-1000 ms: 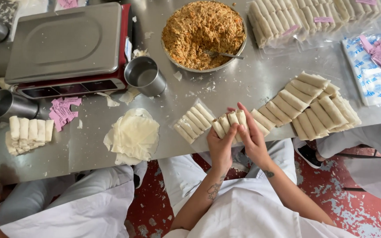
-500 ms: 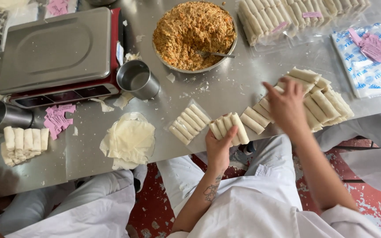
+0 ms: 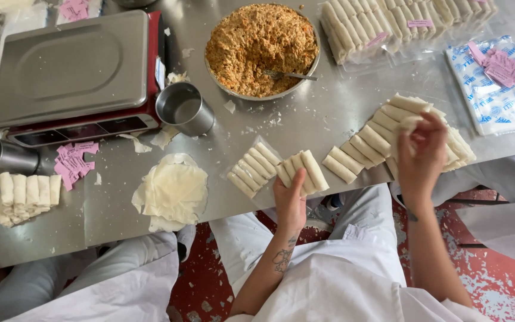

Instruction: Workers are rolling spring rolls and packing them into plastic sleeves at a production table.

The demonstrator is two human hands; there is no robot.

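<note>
The left hand [image 3: 289,200] holds a small bunch of rolls [image 3: 300,170] in a row, just above the near edge of the shiny metal desk [image 3: 305,116]. The right hand [image 3: 421,156] is closed around one more roll [image 3: 406,125], lifted over the pile of rolls [image 3: 382,134] on the right. A clear bag with rolls [image 3: 251,170] lies just beside the left hand. A big bowl of filling [image 3: 261,48] sits farther back, near a metal cup [image 3: 184,108] and a scale [image 3: 73,74]
</note>
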